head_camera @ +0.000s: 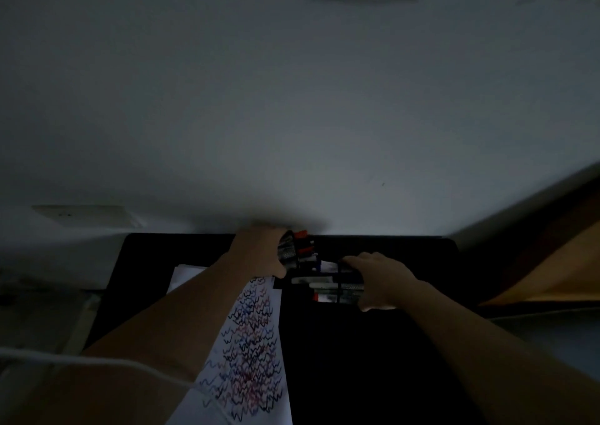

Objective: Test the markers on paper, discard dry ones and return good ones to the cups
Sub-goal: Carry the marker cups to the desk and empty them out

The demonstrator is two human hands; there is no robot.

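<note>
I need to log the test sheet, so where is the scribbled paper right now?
In the head view, the scribbled paper lies on the black table, left of centre, partly under the left forearm and near the mesh cup gripped by the left hand.

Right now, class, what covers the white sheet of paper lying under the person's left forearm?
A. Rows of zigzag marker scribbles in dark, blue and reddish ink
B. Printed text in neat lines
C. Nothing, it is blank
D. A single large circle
A: the white sheet of paper on the black table shows many small zigzag strokes in dark, blue and reddish colours beside the left forearm.
</note>
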